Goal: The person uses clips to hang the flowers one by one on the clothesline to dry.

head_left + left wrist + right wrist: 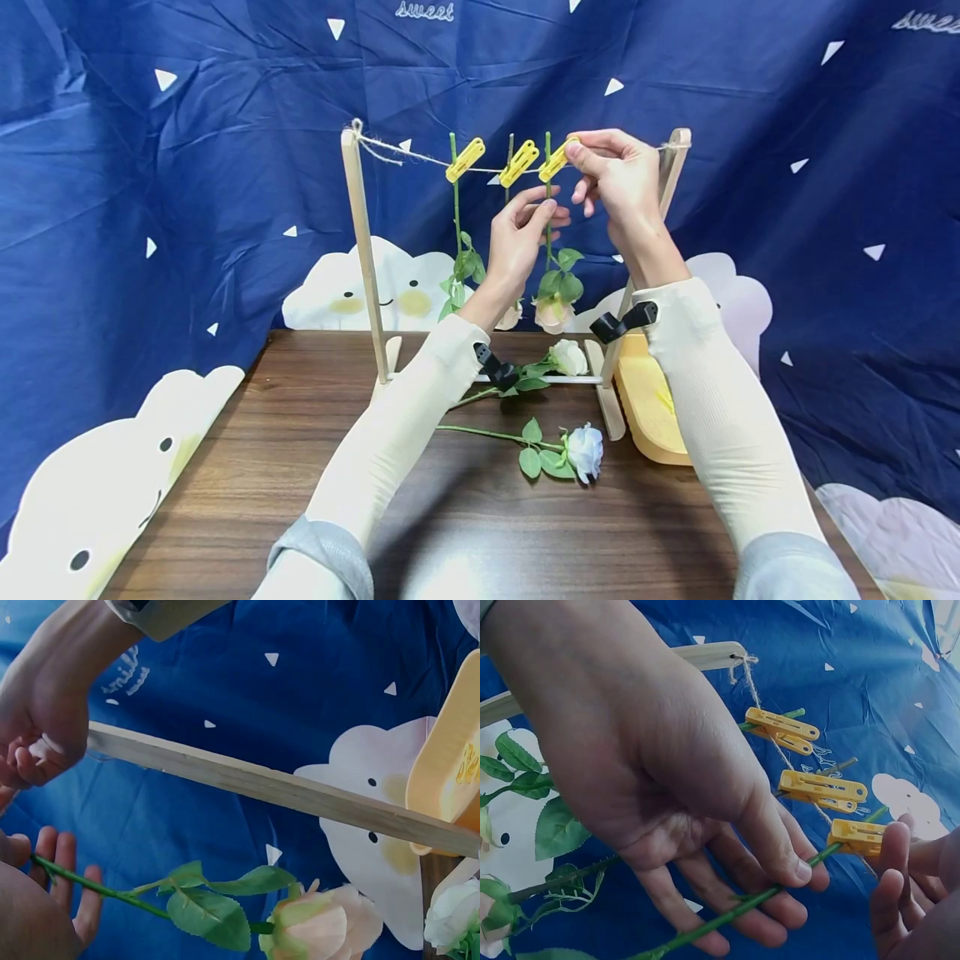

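Note:
My left hand (525, 237) pinches the green stem of a pale pink rose (553, 312), which hangs bloom-down from a twine line. The stem passes between thumb and fingers in the right wrist view. At the stem's top, a yellow clothespin (853, 834) sits over the twine (781, 752), with my right hand (622, 171) pinching its handle end. Two more yellow clothespins, a left one (465, 160) and a middle one (519, 163), hold other stems on the line. The middle flower is mostly hidden behind my left hand.
A wooden frame (365, 258) carries the twine. On the brown table (247, 483) lie a white rose (568, 357) under the frame and a pale blue rose (585, 452) nearer me. A yellow tray (652, 429) with yellow clothespins stands right, partly behind my right arm.

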The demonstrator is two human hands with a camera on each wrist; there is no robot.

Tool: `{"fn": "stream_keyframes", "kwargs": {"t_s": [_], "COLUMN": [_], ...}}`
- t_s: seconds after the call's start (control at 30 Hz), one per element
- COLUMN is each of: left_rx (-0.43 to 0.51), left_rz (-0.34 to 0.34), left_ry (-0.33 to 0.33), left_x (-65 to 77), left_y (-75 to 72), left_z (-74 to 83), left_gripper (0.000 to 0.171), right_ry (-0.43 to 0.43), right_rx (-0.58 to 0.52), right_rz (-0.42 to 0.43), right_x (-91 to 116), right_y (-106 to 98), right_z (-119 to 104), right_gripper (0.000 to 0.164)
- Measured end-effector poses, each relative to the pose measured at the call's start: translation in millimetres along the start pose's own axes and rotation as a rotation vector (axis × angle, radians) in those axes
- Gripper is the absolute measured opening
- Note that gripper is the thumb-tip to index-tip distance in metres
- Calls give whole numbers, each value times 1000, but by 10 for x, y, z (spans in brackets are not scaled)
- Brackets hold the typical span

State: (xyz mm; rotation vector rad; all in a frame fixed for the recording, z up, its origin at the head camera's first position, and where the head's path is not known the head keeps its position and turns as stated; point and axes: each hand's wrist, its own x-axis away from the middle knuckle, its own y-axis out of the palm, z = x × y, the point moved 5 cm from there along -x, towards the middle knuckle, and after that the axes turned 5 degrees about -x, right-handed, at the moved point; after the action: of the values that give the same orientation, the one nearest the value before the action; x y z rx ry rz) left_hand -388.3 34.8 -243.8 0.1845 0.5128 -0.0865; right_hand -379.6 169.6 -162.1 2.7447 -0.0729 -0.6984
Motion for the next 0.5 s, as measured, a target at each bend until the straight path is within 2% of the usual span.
{"fn": "stream_keyframes", "kwargs": {"t_s": [0.13, 0.3, 0.5], "left_rx": [-9, -31, -51], "left_rz": [9, 23, 36], "left_ry": [11, -1, 3], "left_x": [3, 21, 28], "left_y": [-24, -39, -50], "left_z": [9, -1, 3], "left_gripper": [28, 27, 27], "right_ry": [25, 0, -43], "right_rx": [21, 59, 93], "right_rz": [-11, -44, -30], "right_x": [10, 39, 69], "right_y": [-7, -6, -5], "right_z": [19, 16, -17], "right_gripper": [18, 28, 24]}}
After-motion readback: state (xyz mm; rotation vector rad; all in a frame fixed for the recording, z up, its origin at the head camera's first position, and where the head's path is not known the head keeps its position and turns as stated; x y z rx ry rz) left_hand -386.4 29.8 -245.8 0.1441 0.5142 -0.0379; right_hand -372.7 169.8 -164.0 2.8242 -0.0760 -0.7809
